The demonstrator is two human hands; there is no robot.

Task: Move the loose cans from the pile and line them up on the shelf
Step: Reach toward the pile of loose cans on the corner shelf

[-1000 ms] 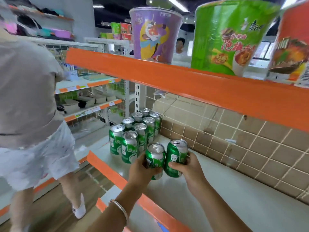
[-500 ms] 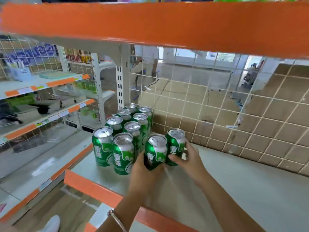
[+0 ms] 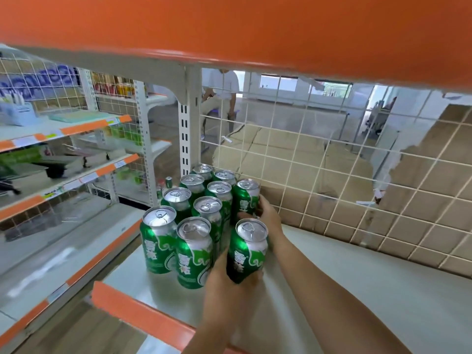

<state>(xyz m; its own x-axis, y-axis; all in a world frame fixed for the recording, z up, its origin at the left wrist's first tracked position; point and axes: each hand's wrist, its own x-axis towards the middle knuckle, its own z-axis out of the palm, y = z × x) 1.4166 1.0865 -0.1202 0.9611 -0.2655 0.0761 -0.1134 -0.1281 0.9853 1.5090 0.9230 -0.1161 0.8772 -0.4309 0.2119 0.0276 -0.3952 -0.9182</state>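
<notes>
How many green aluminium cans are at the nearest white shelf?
10. Eight stand in two rows of four; the left hand grips a front can, the right hand a back can. None looks hidden.

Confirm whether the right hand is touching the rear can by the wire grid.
Touching. The head view shows the right hand wrapped round the side of the rear can, no gap; the left hand grips the front can.

A white slotted post (image 3: pixel 184 134) stood mid-frame; right of it ran a wire grid (image 3: pixel 297 149) backed by torn cardboard (image 3: pixel 278 162); left of it, orange-edged shelves (image 3: pixel 76 128); above it, an orange band (image 3: pixel 255 29); beyond it, bright windows (image 3: pixel 278 81).
</notes>
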